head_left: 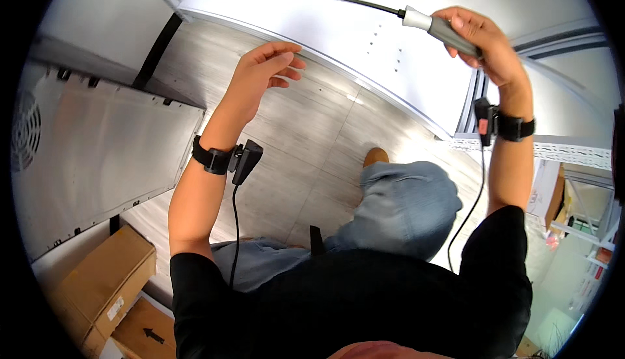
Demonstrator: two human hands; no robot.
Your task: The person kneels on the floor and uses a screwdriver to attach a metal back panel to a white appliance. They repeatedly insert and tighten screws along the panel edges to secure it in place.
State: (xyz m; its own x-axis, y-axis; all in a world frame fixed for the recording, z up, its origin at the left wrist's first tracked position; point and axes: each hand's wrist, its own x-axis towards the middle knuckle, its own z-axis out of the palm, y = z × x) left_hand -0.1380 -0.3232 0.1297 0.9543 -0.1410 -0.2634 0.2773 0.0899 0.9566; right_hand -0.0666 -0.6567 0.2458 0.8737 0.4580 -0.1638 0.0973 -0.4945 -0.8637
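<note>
A screwdriver (416, 19) with a grey handle, a pale collar and a long dark shaft lies in my right hand (478, 40). My right fingers wrap round the handle, and the shaft points left over a white panel (312, 7). The tip is in the air; I cannot tell whether it touches anything. My left hand (270, 66) hangs above the floor near the panel's front edge, fingers loosely apart and holding nothing. Several small dark holes or screws (384, 46) dot the panel below the screwdriver. Each wrist wears a black strap with a small cabled device (246, 160).
At the left stands a large metal cabinet (97, 157) with a round vent. Cardboard boxes (104, 274) sit below it at lower left. A perforated metal rail (553, 151) and shelving with goods (586, 229) are on the right. Wood-look floor (286, 157) lies under my legs.
</note>
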